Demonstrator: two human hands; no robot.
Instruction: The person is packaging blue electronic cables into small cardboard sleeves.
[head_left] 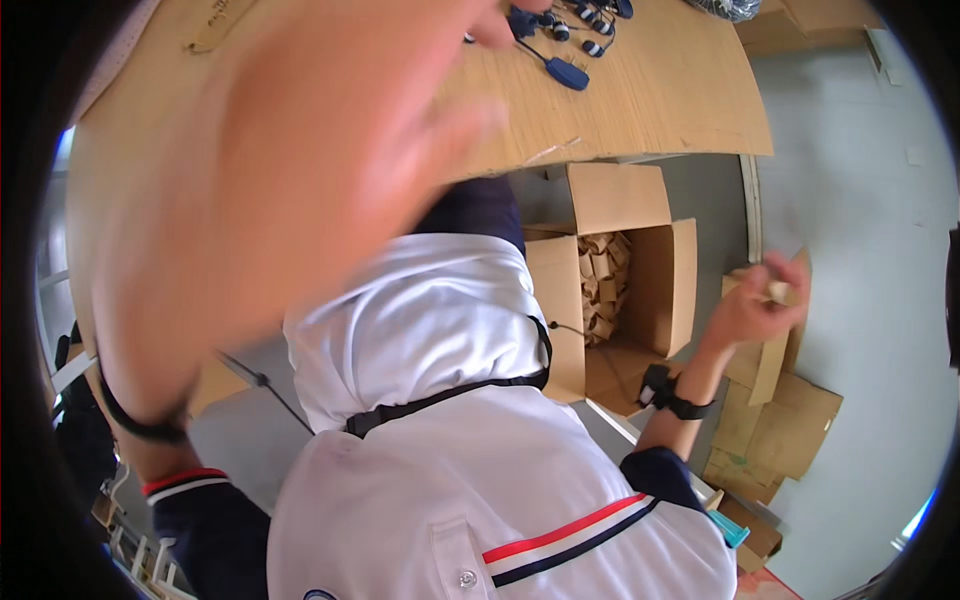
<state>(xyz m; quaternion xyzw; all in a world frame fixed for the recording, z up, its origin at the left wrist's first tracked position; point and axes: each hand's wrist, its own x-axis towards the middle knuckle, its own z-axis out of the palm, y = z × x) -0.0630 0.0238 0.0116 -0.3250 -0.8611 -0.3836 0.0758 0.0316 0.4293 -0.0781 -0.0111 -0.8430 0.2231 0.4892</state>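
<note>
My left hand (300, 170) is raised close to the camera, large and blurred, with its fingers apart and nothing seen in it; it hides much of the wooden table (660, 100). My right hand (750, 305) reaches out to the right, low over the floor, closed on a small folded cardboard piece (778, 291). It hovers just right of an open cardboard box (660, 280) filled with several similar cardboard pieces (603, 285). Both wrists wear black bands.
Dark blue small devices with cables (565, 70) lie at the table's far edge. Flattened cardboard sheets (780, 425) are stacked on the grey floor at the right. My white shirt with a black strap fills the lower middle.
</note>
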